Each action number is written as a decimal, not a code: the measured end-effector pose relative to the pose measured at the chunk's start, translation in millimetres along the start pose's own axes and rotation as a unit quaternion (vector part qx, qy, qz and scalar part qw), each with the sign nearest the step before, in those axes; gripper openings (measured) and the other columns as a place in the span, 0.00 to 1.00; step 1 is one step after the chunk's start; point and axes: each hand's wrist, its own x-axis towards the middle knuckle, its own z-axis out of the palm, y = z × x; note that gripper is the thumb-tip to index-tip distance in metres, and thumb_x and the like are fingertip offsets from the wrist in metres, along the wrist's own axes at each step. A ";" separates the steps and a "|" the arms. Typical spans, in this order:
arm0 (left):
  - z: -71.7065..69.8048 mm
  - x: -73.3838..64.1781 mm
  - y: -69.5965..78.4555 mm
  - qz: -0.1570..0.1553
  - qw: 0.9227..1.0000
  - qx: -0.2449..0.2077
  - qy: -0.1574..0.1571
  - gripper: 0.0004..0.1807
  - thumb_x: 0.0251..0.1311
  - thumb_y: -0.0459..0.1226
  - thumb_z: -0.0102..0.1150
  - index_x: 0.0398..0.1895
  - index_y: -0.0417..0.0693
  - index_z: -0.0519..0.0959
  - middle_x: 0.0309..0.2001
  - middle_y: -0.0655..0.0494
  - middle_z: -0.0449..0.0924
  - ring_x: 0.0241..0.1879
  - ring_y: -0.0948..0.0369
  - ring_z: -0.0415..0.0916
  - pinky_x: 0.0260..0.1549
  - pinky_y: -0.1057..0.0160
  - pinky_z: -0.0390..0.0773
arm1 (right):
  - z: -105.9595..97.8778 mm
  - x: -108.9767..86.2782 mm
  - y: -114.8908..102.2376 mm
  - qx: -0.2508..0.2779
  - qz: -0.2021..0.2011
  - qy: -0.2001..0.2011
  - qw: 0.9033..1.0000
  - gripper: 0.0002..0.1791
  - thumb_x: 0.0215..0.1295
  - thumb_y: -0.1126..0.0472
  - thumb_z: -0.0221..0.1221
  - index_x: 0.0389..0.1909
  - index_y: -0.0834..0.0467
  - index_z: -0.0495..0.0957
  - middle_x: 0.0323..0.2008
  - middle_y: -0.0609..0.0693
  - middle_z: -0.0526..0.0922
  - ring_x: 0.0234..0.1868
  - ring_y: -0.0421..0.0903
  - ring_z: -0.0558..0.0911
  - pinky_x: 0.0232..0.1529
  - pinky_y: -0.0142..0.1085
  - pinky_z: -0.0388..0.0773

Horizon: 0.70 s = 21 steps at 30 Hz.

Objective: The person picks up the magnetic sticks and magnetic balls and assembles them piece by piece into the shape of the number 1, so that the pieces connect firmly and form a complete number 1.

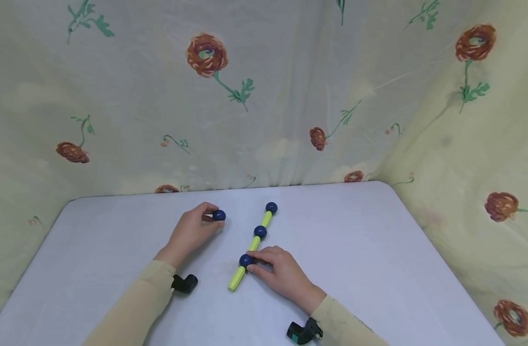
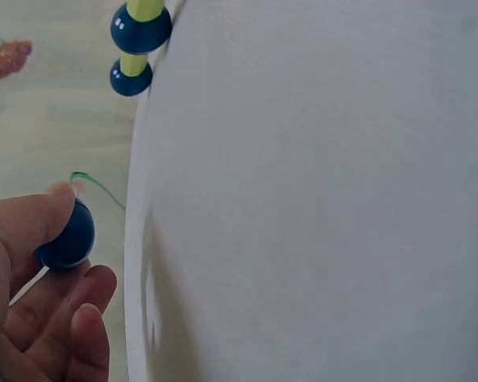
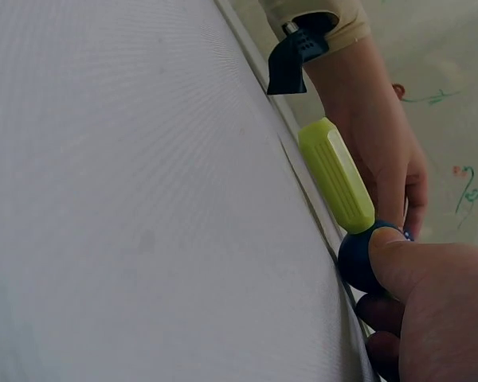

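A loose blue ball (image 1: 219, 215) is pinched between the thumb and fingers of my left hand (image 1: 193, 229), left of a chain of toy parts. That chain alternates blue balls and yellow-green rods, running in a slanted line across the table. Its far end is a blue ball (image 1: 271, 207), and another ball (image 1: 260, 231) sits mid-chain. My right hand (image 1: 283, 272) pinches the nearest ball (image 1: 246, 260) of the chain. From that ball a yellow-green rod (image 3: 336, 175) sticks out with a free end. In the left wrist view the held ball (image 2: 70, 239) is partly covered by the thumb.
A white table (image 1: 354, 259) lies under both hands. Behind it and at the sides hangs a pale curtain (image 1: 264, 86) printed with reddish-brown flowers. Black wrist cameras, one on the left (image 1: 185, 284) and one on the right (image 1: 304, 331), jut out beside the sleeves.
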 end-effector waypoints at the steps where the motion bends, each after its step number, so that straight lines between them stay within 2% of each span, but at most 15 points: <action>1: -0.9 -1.4 -1.0 -0.001 1.000 -0.005 0.002 0.24 0.60 0.47 0.69 0.57 0.52 0.76 0.54 0.54 0.79 0.51 0.55 0.78 0.50 0.50 0.76 | -0.1 0.2 0.1 -0.002 0.000 0.000 1.000 0.21 0.68 0.44 0.61 0.58 0.47 0.81 0.49 0.36 0.83 0.50 0.34 0.78 0.50 0.36 0.76; 5: -3.1 -7.9 -4.8 -0.013 1.000 -0.027 0.006 0.25 0.59 0.46 0.70 0.58 0.53 0.75 0.56 0.54 0.78 0.50 0.55 0.79 0.47 0.52 0.78 | -0.1 1.8 0.2 0.001 0.001 -0.004 1.000 0.22 0.68 0.43 0.60 0.59 0.47 0.81 0.49 0.35 0.82 0.50 0.34 0.78 0.50 0.35 0.76; 11: -7.7 -24.5 -4.3 -0.034 0.997 -0.062 -0.013 0.25 0.59 0.46 0.70 0.59 0.54 0.75 0.57 0.54 0.76 0.50 0.55 0.80 0.45 0.55 0.80 | -0.3 2.9 0.5 0.005 0.003 -0.009 1.000 0.22 0.68 0.43 0.60 0.59 0.47 0.80 0.49 0.35 0.82 0.50 0.34 0.77 0.50 0.35 0.76; 21: -6.1 -59.5 -3.4 -0.005 0.996 -0.081 -0.022 0.24 0.58 0.41 0.71 0.58 0.54 0.77 0.55 0.54 0.74 0.45 0.58 0.81 0.42 0.58 0.81 | -0.8 0.4 -0.3 0.006 0.009 -0.005 1.000 0.22 0.68 0.44 0.61 0.59 0.47 0.80 0.50 0.36 0.82 0.51 0.35 0.78 0.51 0.36 0.76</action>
